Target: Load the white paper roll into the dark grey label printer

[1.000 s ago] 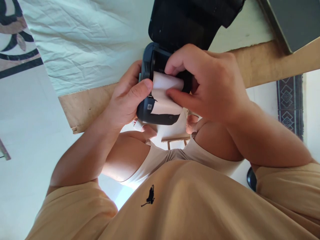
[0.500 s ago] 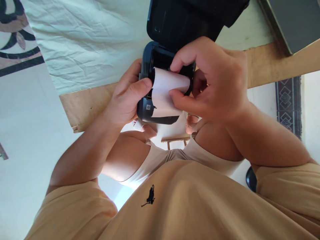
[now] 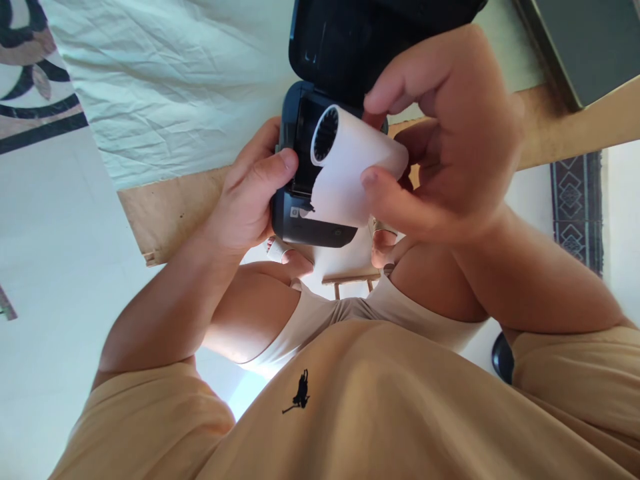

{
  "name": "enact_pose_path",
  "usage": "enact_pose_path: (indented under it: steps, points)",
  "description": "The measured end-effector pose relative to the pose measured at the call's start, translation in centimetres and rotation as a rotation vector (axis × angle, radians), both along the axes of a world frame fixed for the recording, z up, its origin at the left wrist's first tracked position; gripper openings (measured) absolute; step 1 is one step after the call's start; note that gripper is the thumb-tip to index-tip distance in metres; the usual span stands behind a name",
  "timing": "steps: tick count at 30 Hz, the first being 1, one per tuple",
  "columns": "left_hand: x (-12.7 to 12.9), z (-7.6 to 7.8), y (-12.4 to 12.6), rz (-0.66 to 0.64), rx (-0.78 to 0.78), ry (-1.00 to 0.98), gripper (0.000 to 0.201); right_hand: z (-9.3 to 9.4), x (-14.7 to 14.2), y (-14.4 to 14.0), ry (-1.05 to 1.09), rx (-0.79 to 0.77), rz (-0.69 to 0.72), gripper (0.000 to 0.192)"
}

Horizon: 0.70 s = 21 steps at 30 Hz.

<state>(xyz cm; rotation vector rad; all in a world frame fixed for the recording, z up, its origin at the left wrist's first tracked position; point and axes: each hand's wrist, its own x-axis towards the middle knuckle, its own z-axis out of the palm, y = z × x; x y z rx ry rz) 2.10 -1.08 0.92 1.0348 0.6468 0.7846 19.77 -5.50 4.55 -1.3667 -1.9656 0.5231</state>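
Observation:
My left hand (image 3: 257,183) grips the side of a small dark receipt printer (image 3: 313,225), its thumb on the rim of the paper bay. The printer's black lid (image 3: 340,47) is swung up and back. Above the bay, my right hand (image 3: 440,140) pinches a white paper roll (image 3: 357,143) between thumb and fingers. The roll's near end shows a dark, ridged hollow core. A loose flap of paper with a torn edge hangs from the roll over the printer's front. The fingertips behind the roll are partly hidden.
A pale green cloth (image 3: 185,80) covers part of the wooden table (image 3: 175,213). At the upper right lies a dark flat panel (image 3: 590,47). A patterned strip (image 3: 577,213) runs along the floor, and a small wooden stool (image 3: 350,279) stands below.
My right hand has lifted the paper roll up out of the printer bay and tilted it, moving up and right. The left hand still holds the printer, nearly unmoved.

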Motion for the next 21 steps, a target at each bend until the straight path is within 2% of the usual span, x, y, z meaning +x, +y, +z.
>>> enact_pose_path:
  steps: [3, 10, 15, 21]
  points:
    - [-0.08, -0.25, 0.08, -0.019, -0.020, -0.039, 0.033, -0.16, -0.19, -0.07, 0.048, 0.089, -0.004, 0.030]
    - [-0.05, -0.24, -0.06, -0.019, -0.028, -0.035, 0.036, -0.29, -0.37, 0.08, 0.111, 0.103, -0.015, 0.027]
    - [-0.11, -0.25, 0.07, -0.030, -0.032, -0.036, 0.037, -0.16, -0.36, 0.31, 0.068, 0.192, 0.007, 0.030]
    - [-0.18, -0.30, 0.02, -0.017, -0.048, -0.019, 0.036, -0.19, -0.33, 0.35, -0.070, 0.227, -0.012, 0.034]
